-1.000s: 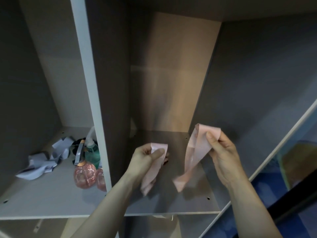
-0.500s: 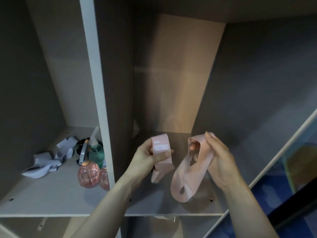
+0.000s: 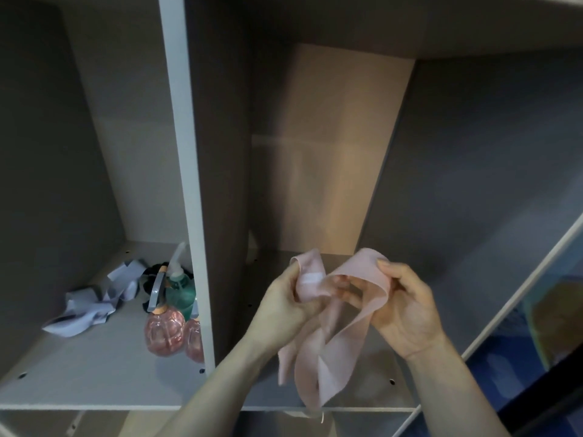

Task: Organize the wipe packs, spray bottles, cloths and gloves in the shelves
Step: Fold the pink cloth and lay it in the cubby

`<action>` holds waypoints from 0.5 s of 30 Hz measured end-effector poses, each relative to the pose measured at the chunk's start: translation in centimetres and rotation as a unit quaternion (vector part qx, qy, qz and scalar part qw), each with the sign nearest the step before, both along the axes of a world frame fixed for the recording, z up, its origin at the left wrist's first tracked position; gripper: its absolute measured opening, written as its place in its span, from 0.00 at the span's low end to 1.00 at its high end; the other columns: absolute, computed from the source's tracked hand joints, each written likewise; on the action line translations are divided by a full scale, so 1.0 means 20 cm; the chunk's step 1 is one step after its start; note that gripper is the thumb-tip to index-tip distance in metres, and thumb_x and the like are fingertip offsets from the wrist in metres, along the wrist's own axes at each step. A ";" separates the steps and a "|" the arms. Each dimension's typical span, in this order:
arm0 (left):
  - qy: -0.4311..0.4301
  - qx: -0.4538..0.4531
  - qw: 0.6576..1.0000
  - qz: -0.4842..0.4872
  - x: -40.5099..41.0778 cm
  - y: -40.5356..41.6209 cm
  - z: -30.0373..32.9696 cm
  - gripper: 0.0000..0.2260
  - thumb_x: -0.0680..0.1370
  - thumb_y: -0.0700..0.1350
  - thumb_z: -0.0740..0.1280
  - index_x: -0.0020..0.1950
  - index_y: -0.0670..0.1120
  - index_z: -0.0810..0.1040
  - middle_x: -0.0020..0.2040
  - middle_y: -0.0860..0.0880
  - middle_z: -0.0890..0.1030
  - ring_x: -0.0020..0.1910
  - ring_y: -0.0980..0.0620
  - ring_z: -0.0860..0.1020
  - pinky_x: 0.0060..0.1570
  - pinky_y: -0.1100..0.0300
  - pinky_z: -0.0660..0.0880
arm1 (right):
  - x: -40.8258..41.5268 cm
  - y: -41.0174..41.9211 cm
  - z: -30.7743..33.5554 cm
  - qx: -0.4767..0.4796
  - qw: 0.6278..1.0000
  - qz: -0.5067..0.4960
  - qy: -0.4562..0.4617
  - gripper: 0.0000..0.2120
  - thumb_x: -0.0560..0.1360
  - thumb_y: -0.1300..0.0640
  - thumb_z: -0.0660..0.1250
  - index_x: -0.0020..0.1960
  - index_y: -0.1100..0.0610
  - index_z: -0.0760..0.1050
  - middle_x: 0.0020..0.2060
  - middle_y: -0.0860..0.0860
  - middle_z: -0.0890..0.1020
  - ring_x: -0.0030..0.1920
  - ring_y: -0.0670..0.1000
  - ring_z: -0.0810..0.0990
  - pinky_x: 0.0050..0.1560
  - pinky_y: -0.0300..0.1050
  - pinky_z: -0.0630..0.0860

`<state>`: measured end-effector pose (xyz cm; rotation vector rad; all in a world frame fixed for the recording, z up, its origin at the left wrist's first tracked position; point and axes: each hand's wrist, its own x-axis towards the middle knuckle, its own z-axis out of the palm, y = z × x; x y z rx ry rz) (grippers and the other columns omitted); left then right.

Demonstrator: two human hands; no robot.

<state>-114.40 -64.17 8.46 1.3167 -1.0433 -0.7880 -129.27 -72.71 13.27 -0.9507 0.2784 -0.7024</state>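
Cloth point(image 3: 328, 348) step in hand, by the look of it: a long pink strip is held up w/ both hands in front of the right-hand compartment of the shelf unit point(image 3: 186, 184), above its floor. Judging from the loops at the top, the person is folding or gathering it before setting it down, so the placing itself isn't done yet.

Grip: left hand point(image 3: 284, 307) has fingers curled round one looped end, thumb pressing the cloth near a small white label at about 11 o'clock of the bundle. Right hand point(image 3: 407, 307) pinches the other loop at about 1 o'clock, thumb on top, fingers curled behind the fabric. Both hands closed on cloth, neither spread. The two ends sit close together between the hands; the rest hangs down twd 6 o'clock, its tail reaching past the shelf's front edge, not resting on the board.

Next move, as I judge it: bring the loops together, take up the hanging tail so it doesn't drag over the front edge, then lower the bundle onto the compartment floor, approx 12 o'clock from the hands. Fabric is limp, so it'll likely unfold if let go too early.

Left compartment, approx 9 o'clock from the hands: two pink spray bottles point(image 3: 164, 332) near the divider, a green bottle point(image 3: 180, 291) just behind them, pale crumpled items point(image 3: 91, 304) farther left, maybe gloves or cloths, can't tell. Something dark behind the bottles, unclear
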 end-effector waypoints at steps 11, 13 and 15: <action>0.106 -0.011 0.991 0.074 0.10 0.00 0.08 0.14 0.74 0.39 0.71 0.58 0.40 0.76 0.49 0.42 0.84 0.43 0.49 0.83 0.38 0.61 0.78 | -0.07 -0.11 0.01 -0.071 0.974 -0.113 0.181 0.14 0.71 0.50 0.65 0.35 0.60 0.74 0.29 0.54 0.73 0.21 0.48 0.68 0.21 0.38 0.64; 0.111 -0.013 0.991 0.069 0.10 0.00 0.11 0.12 0.75 0.38 0.69 0.58 0.39 0.76 0.47 0.42 0.83 0.38 0.52 0.83 0.32 0.64 0.77 | -0.07 -0.10 0.01 -0.091 0.962 -0.149 0.210 0.10 0.73 0.54 0.66 0.37 0.61 0.77 0.28 0.53 0.76 0.23 0.48 0.73 0.23 0.36 0.68; 0.127 -0.018 0.990 0.053 0.10 0.01 0.13 0.11 0.75 0.37 0.68 0.57 0.38 0.76 0.42 0.43 0.82 0.31 0.57 0.81 0.26 0.67 0.74 | -0.05 -0.09 -0.02 -0.121 0.941 -0.173 0.263 0.06 0.74 0.58 0.67 0.42 0.60 0.78 0.30 0.52 0.80 0.28 0.46 0.78 0.27 0.34 0.72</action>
